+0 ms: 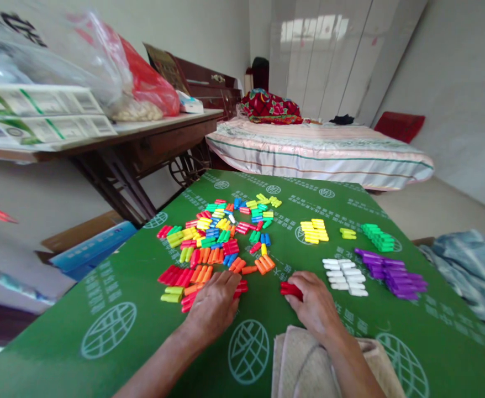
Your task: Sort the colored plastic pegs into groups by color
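My left hand (215, 301) lies at the near edge of a mixed pile of small coloured plastic tubes (209, 242), which look like pen caps. Its fingers are curled over red tubes (242, 286) whose ends show beside the fingertips. Across a short gap, my right hand (312, 301) is closed around a few red tubes (288, 288) resting on the green board. To its right lie white tubes (344, 276) in rows. Further off are yellow tubes (314, 231), a small yellow-green group (347, 234), green tubes (377, 237) and purple tubes (391, 273).
The green board (176, 354) has white globe prints. A beige folded cloth (296, 365) lies under my right forearm. At left stands a table (151, 132) with boxes (43, 113) and plastic bags (147, 77). A bed (317, 146) is beyond; blue checked fabric (470, 276) is at right.
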A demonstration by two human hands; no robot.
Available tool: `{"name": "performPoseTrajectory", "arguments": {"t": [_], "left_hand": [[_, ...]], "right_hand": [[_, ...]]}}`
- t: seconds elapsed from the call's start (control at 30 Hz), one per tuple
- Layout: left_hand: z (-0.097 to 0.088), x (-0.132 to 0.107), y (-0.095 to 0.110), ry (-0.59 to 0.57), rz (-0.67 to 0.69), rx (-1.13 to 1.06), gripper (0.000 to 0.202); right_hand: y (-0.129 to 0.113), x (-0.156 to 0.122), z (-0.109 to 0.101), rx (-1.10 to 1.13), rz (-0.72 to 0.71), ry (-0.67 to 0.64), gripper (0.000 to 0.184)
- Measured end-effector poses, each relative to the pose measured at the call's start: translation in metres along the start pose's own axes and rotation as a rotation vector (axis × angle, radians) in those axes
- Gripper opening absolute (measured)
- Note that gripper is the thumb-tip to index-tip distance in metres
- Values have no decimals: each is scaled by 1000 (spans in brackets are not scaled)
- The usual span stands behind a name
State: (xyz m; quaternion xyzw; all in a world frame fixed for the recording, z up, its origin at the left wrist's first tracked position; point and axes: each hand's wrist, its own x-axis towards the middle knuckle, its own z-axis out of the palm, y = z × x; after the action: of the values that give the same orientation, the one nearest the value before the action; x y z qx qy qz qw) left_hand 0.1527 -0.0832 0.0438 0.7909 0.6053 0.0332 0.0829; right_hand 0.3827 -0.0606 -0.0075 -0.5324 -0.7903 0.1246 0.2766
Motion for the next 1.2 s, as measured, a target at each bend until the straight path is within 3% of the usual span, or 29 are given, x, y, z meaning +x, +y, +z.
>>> {"name": "performPoseTrajectory", "arguments": {"t": [0.2,0.43,0.67,0.83,1.03,1.2], "left_hand": [[-1,-3,7,-2,-18,-80,30],[3,-2,12,20,-11,-145,24],[8,7,15,103,69,-353,25],[3,36,31,133,137,-446,23],[14,86,59,46,173,-438,18],[24,107,80,-10,227,-440,16]], "right_hand": [[5,-2,4,106,40,162,22],[16,-4,-4,265,270,445,30],[16,-3,-14,425,467,582,33],[17,-2,-15,485,492,638,34],[25,-3,-10,489,479,648,35],[27,-3,-10,502,491,651,35]]}}
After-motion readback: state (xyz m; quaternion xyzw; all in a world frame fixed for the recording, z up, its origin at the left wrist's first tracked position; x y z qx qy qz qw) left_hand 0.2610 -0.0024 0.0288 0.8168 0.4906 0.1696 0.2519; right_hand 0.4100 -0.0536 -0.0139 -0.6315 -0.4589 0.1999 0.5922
